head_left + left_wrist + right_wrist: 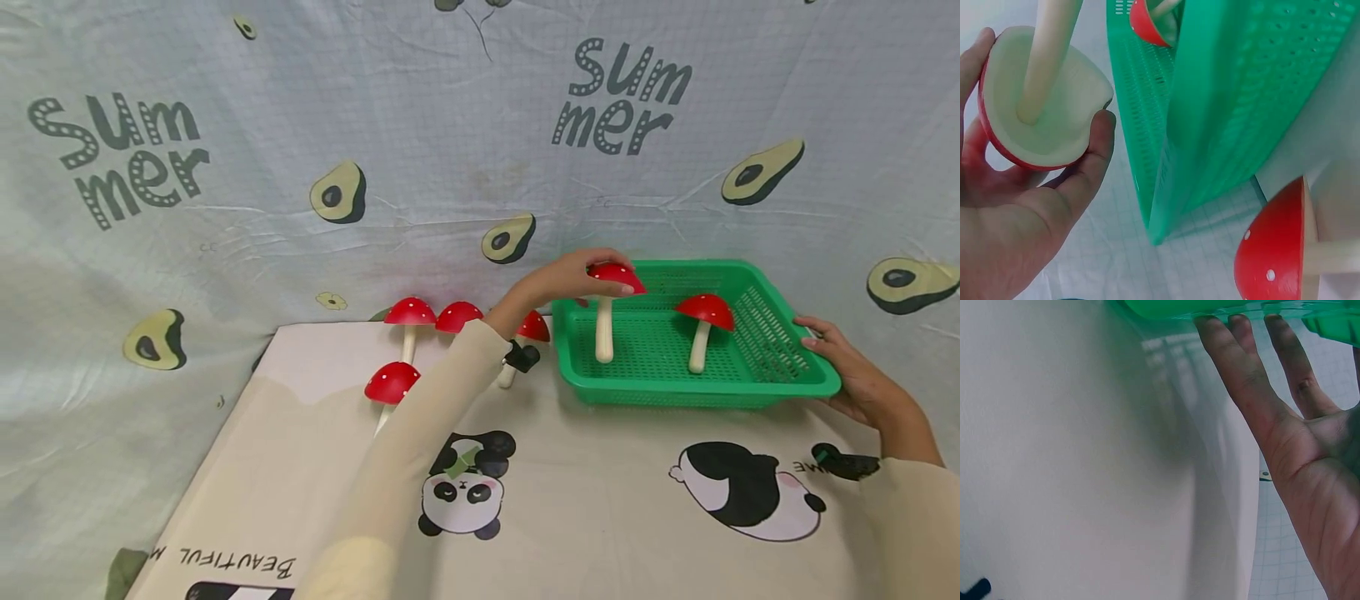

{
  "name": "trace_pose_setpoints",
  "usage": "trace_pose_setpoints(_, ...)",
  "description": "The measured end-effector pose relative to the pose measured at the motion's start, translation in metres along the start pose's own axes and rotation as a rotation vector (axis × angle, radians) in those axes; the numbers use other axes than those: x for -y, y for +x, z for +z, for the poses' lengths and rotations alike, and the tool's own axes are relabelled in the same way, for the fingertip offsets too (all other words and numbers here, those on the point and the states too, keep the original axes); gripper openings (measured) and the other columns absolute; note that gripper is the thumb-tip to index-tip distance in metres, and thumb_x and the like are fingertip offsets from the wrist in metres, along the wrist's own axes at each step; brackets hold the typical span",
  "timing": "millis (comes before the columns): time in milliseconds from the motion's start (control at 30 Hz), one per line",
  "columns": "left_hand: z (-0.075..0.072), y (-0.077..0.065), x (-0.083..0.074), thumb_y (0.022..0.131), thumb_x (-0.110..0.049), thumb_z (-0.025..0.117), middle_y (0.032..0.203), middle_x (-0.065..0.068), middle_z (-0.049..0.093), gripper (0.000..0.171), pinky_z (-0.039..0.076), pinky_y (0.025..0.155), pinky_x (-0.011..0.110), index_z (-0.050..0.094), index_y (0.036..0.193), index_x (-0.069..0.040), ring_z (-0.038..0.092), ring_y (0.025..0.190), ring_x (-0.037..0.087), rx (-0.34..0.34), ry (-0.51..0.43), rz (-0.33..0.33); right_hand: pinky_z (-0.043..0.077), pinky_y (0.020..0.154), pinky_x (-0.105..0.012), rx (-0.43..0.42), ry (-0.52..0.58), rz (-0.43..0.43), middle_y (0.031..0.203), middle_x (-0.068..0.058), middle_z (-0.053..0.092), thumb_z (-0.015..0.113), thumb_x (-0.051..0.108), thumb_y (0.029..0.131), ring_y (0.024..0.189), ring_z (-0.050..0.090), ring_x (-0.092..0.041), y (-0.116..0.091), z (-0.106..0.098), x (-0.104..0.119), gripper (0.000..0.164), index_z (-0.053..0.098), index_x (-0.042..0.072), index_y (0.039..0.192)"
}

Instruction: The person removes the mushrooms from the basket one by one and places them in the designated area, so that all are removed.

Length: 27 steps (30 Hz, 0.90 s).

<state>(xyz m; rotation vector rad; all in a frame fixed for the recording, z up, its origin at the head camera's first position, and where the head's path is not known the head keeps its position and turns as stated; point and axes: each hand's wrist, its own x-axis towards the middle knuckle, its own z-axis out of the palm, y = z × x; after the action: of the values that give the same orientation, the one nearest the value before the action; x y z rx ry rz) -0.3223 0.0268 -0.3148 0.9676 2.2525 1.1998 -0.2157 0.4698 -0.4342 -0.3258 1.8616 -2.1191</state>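
Observation:
My left hand [581, 277] grips a toy mushroom [604, 329] by its red, white-dotted cap, fingers and thumb around the edge. Its pale stem hangs down over the left part of a green plastic basket [652, 398]. In the left wrist view the hollow underside of this cap faces the camera. A second mushroom [703, 321] lies in the basket, its cap toward the back. At the basket's right end, my right hand [855, 375] holds the rim. The right wrist view shows several fingers [1235, 362] of it reaching up to the basket's underside.
Left of the basket several more red-capped mushrooms [392, 385] lie on the panda-print tablecloth [585, 500], some partly covered by my left sleeve. One mushroom [532, 327] is close to the basket's left side. A hanging cloth [420, 108] with avocado prints rises behind the table.

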Motion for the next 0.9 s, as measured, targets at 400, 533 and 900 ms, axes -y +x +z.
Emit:
trace_pose_setpoints(400,-0.007,-0.014,0.007,0.094,-0.047,0.07,0.131,-0.007,0.056,0.044,0.057,0.085,0.04,0.061,0.133,-0.031,0.053,0.116,0.013,0.01,0.007,0.012,0.062,0.069,-0.033,-0.003,-0.005,-0.011,0.113,0.003,0.061,0.026,0.013,0.112,0.086,0.073,-0.018,0.001,0.0,-0.001,0.039,0.028,0.036,0.144)
trace_pose_setpoints(533,-0.013,-0.022,0.01,0.095,-0.048,0.066,0.128,-0.006,0.057,0.041,0.055,0.086,0.04,0.06,0.133,-0.032,0.055,0.112,0.015,-0.006,0.034,0.028,0.062,0.069,-0.033,-0.01,-0.003,-0.007,0.113,0.003,0.062,0.026,0.014,0.112,0.086,0.073,-0.018,0.001,0.0,-0.001,0.039,0.028,0.036,0.144)
trace_pose_setpoints(900,-0.022,-0.044,0.02,0.1,-0.038,0.062,0.129,0.0,0.057,0.04,0.049,0.098,0.028,0.056,0.135,-0.019,0.052,0.121,0.015,-0.012,0.016,0.063,0.062,0.068,-0.033,-0.026,0.005,-0.005,0.111,0.004,0.061,0.028,0.014,0.112,0.084,0.072,-0.017,0.002,0.001,0.001,0.038,0.031,0.037,0.142)
